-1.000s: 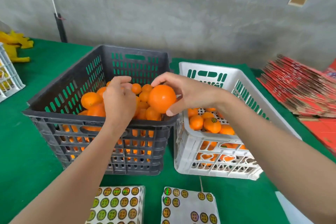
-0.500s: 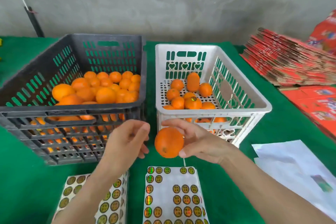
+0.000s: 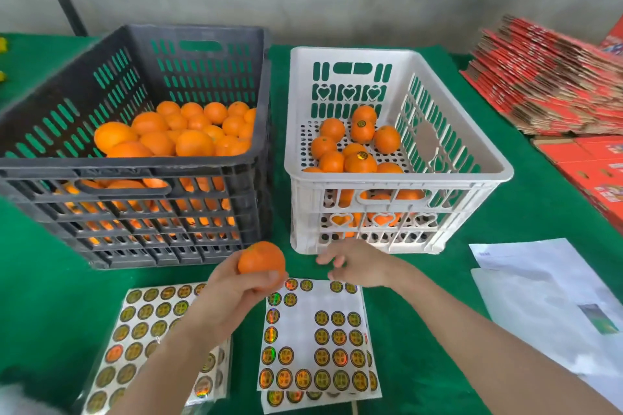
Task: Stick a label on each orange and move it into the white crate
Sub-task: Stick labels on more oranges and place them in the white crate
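Spreading under everything, the green felt-covered worktop [image 3: 50, 280] is carrying the slotted black plastic crate [image 3: 135, 162] of apparently unlabelled fruit. Just beside it, the perforated white plastic crate [image 3: 397, 175] is receiving labelled oranges. Two white backing sheets of round gold labels [image 3: 145, 330] are lying in front, within easy reach. The left grip [image 3: 232, 293] is curling round one round orange [image 3: 261, 261], raising it above the sheets, presumably for labelling. The right grip [image 3: 357, 266] is hovering, fingers loosely spread and seemingly empty, over the partly stripped right-hand sheet [image 3: 303, 320].
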`<state>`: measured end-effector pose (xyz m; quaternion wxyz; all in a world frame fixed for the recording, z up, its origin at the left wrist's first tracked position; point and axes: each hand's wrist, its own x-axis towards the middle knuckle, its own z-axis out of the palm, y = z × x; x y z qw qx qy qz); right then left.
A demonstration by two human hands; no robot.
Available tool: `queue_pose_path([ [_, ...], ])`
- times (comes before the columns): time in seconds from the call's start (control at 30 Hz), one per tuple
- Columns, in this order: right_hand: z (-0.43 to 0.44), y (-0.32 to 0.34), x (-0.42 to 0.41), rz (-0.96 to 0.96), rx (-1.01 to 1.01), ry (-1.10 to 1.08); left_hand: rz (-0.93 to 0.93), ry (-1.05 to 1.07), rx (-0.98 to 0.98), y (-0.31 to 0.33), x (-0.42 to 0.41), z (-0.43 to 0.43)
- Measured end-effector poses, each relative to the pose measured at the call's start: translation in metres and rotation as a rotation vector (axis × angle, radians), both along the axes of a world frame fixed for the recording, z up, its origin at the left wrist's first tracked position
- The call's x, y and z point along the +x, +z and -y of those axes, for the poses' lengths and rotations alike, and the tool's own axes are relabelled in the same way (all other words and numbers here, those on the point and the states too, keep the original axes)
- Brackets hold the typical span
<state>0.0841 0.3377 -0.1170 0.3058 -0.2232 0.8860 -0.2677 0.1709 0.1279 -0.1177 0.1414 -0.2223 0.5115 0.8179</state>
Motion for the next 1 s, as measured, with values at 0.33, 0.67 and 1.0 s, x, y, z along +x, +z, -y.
queue_pose_path([
  [0.33, 0.028, -0.051, 0.014, -0.25, 0.398, 0.042, 0.133, 0.157, -0.022, -0.026, 0.004, 0.013],
  [0.67, 0.021, -0.044, 0.016, -0.394, -0.072, -0.083, 0.071, -0.067, -0.046, -0.031, 0.008, 0.011],
  [1.0, 0.029, -0.03, 0.049, -0.861, -0.202, -0.086, 0.007, -0.109, 0.083, -0.025, -0.004, -0.009],
])
